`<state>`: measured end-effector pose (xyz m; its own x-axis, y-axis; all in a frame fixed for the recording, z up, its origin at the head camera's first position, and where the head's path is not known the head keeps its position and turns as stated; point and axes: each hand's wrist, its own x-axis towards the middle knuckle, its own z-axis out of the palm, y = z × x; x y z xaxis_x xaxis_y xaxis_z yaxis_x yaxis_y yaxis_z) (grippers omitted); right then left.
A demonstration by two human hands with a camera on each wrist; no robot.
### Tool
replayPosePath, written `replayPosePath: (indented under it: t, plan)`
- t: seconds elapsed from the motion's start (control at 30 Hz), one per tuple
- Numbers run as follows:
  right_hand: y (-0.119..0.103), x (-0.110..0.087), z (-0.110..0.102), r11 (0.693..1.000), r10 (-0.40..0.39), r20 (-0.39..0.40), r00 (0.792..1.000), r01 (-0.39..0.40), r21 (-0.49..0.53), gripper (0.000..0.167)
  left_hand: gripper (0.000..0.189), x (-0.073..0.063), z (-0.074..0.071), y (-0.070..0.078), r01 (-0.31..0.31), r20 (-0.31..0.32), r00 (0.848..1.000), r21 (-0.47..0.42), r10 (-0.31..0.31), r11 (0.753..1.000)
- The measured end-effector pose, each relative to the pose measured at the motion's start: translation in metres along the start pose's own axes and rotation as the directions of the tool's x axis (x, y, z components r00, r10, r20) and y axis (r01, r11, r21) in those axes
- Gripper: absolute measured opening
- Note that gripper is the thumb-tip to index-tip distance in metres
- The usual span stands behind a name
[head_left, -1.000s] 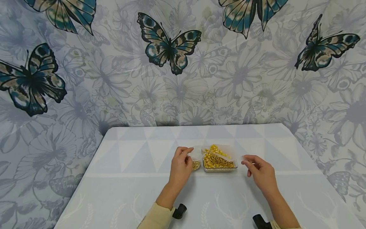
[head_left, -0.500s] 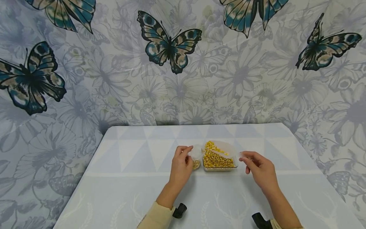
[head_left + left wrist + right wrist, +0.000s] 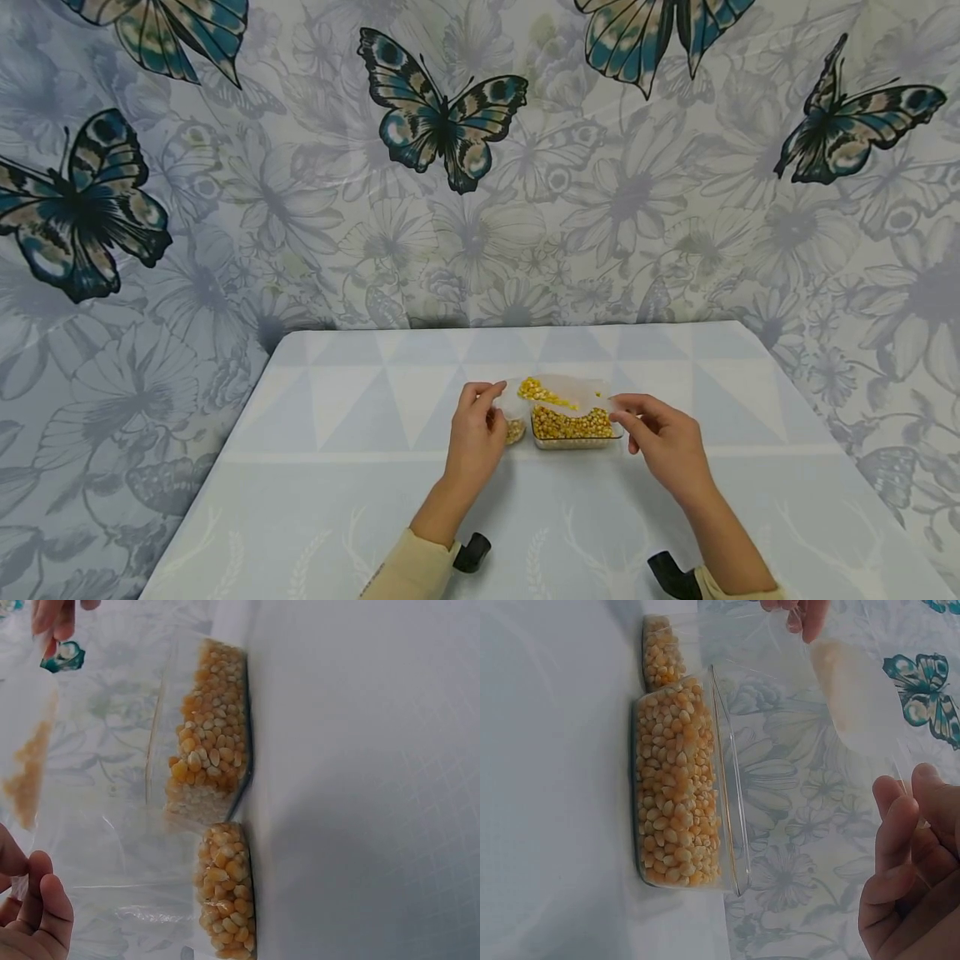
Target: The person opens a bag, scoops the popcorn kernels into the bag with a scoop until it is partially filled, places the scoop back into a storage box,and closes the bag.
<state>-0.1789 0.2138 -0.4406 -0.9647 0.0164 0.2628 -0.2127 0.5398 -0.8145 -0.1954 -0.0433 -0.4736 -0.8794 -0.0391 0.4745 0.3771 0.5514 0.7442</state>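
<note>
My left hand (image 3: 476, 433) pinches the upper edge of a clear plastic bag (image 3: 112, 900), which stands upright with corn kernels (image 3: 227, 900) in its bottom. From the right, my right hand (image 3: 667, 446) pinches the handle end of a translucent scoop (image 3: 870, 712). Yellow kernels (image 3: 534, 389) are heaped toward the scoop's left end, close to the bag's mouth. Below the scoop sits a rectangular glass container (image 3: 741, 855), filled with more corn kernels (image 3: 675, 787). Bag and container stand side by side; whether the scoop's tip is inside the bag, I cannot tell.
A pale table (image 3: 337, 517) with faint triangle and antler prints lies under everything. Behind its far edge hangs a floral cloth (image 3: 480, 250) with large butterflies. A black wrist device (image 3: 471, 553) sits at the left cuff, another (image 3: 673, 575) at the right.
The scoop with its kernels has moved left, from over the container toward the bag's mouth, as my right hand shifted left and slightly up. My left hand stays in place.
</note>
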Motion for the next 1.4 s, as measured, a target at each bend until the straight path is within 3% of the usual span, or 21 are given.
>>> replayPosePath:
  t: [0.3, 0.6, 0.93, 1.13, 1.4]
  plan:
    - [-0.002, 0.000, 0.002, 0.997, -0.052, -0.011, 0.999, 0.051, -0.060, 0.016, 0.039, -0.001, 0.000, -0.001, -0.004, -0.004, 1.000, -0.008, 0.004, 1.000]
    - [-0.006, 0.002, 0.001, 0.980, -0.169, -0.027, 0.985, 0.165, -0.111, 0.017, 0.040, -0.002, 0.001, 0.000, -0.014, -0.011, 1.000, -0.005, 0.014, 1.000]
    - [-0.013, 0.002, 0.001, 0.978, -0.188, -0.044, 0.981, 0.182, -0.105, 0.018, 0.041, -0.004, 0.002, -0.001, -0.022, -0.012, 1.000, -0.003, 0.022, 1.000]
    - [-0.018, 0.002, 0.001, 0.968, -0.239, -0.056, 0.969, 0.234, -0.093, 0.020, 0.042, -0.004, 0.002, -0.003, -0.012, -0.007, 1.000, 0.001, 0.012, 1.000]
    - [-0.021, 0.002, 0.003, 0.948, -0.310, -0.061, 0.949, 0.303, -0.101, 0.022, 0.041, -0.004, 0.003, -0.004, -0.046, -0.025, 0.999, 0.007, 0.046, 0.999]
